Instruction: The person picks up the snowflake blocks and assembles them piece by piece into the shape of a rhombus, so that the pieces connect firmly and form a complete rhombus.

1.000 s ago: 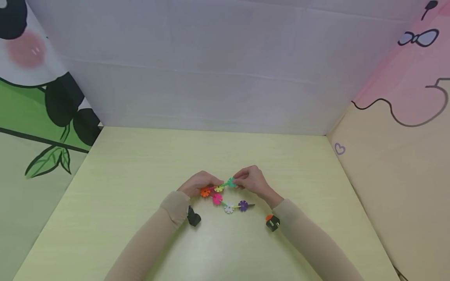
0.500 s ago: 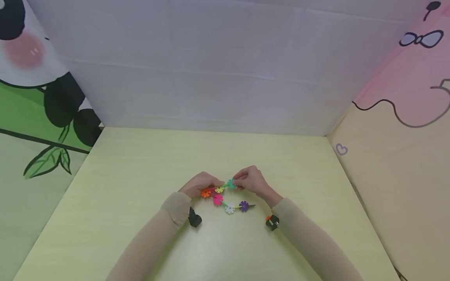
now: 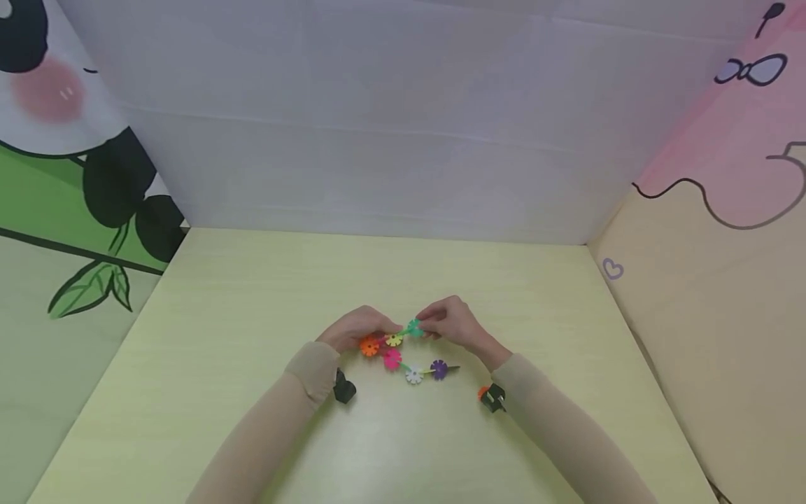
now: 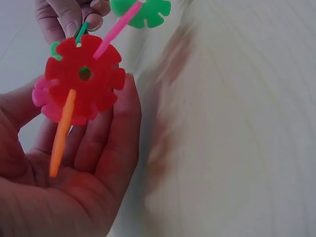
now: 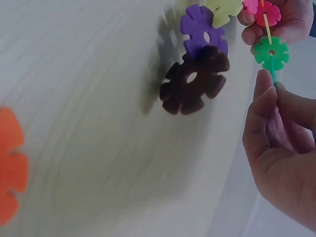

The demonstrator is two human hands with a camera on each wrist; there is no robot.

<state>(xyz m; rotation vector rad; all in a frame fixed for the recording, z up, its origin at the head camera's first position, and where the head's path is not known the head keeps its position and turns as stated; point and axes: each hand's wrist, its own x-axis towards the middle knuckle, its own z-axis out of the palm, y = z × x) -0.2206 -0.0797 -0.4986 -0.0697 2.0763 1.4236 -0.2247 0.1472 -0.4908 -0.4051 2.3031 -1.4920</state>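
Note:
My left hand (image 3: pixel 357 329) holds a chain of slotted plastic snowflake discs, its fingers curled behind the discs in the left wrist view. An orange disc (image 3: pixel 369 346), a yellow disc (image 3: pixel 394 339) and a pink disc (image 3: pixel 392 359) sit close to its thumb. My right hand (image 3: pixel 455 325) pinches a teal disc, seen edge-on (image 5: pixel 274 70) and slotted into a green disc (image 5: pixel 271 52), at the chain's upper end. The lower end runs through a white disc (image 3: pixel 413 375) and a purple disc (image 3: pixel 439 369) to a dark brown disc (image 5: pixel 193 81).
A loose orange disc (image 5: pixel 11 165) lies by my right wrist. Black wrist cameras (image 3: pixel 344 389) hang below both sleeves. The pale wooden table (image 3: pixel 403 448) is bounded by a white back wall (image 3: pixel 390 175) and printed side panels (image 3: pixel 699 280).
Both hands stay almost in place on the chain. The lower run of discs has shifted very slightly to the right.

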